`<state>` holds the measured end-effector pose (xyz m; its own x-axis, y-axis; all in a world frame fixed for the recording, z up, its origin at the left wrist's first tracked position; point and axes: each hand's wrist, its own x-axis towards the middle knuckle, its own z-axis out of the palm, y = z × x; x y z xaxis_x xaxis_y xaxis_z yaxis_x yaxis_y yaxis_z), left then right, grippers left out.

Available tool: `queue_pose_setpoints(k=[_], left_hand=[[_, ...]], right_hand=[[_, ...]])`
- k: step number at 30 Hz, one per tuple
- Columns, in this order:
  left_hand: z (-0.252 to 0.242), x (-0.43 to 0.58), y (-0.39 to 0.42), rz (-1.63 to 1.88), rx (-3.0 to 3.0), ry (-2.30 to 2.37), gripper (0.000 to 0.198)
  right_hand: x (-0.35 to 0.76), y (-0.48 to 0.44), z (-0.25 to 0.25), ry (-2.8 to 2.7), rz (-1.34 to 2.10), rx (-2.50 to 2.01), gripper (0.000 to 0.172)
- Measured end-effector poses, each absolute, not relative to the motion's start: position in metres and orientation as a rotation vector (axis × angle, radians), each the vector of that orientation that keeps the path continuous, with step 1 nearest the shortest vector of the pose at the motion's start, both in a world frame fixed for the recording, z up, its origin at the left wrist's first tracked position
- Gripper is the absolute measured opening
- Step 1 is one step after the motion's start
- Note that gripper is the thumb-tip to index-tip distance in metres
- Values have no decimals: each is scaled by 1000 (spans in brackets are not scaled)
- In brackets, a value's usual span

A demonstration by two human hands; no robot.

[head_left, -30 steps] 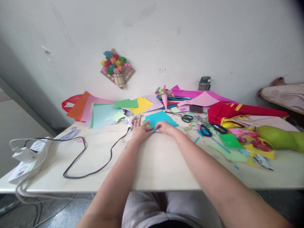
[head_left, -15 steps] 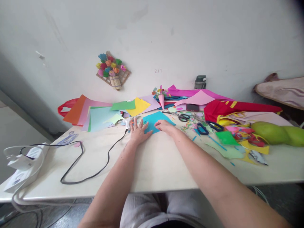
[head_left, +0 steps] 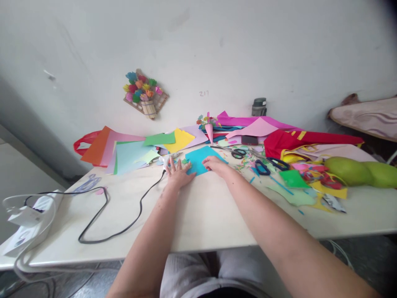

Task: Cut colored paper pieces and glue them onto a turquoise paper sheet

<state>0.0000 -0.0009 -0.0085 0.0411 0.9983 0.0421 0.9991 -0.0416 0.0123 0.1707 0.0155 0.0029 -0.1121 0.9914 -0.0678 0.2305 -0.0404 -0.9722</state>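
A sheet of blue paper (head_left: 198,156) lies on the table in front of me. My left hand (head_left: 180,174) rests palm down at its lower left edge, fingers spread, with the thumb close to the sheet. Just beyond those fingers is a white corded tool (head_left: 164,162), perhaps a glue gun, partly hidden by the hand. A small green scrap (head_left: 185,161) shows near the fingertips. Over the right part of the blue sheet, my right hand (head_left: 214,164) has its fingers curled in a pinch. Whatever is between them is too small to tell.
Scissors (head_left: 238,153) and a blue-handled pair (head_left: 262,167) lie right among paper scraps (head_left: 294,179). Coloured sheets (head_left: 130,155) lie at the back left. A black cord (head_left: 141,203) runs to the power strip (head_left: 46,207). A pink paper cone (head_left: 209,133) stands behind.
The view has shifted slightly. My left hand's fingers have shifted a little, and the green scrap shows more clearly beside them. My right hand stays pinched over the blue sheet.
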Motion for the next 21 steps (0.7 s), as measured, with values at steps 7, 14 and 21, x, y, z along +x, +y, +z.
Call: queue_pose_setpoints(k=[7, 14, 21], left_hand=[[5, -4, -20, -100, -2276, -1896, 54], [-3, 52, -45, -64, -2616, -1603, 58], [-7, 49, -45, -71, -2759, -1599, 65]], right_hand=[[170, 19, -1, -1422, 1217, -1341, 15], [170, 28, -11, -1211, 1208, -1230, 15], [189, 37, -11, -1356, 890, -1497, 18]])
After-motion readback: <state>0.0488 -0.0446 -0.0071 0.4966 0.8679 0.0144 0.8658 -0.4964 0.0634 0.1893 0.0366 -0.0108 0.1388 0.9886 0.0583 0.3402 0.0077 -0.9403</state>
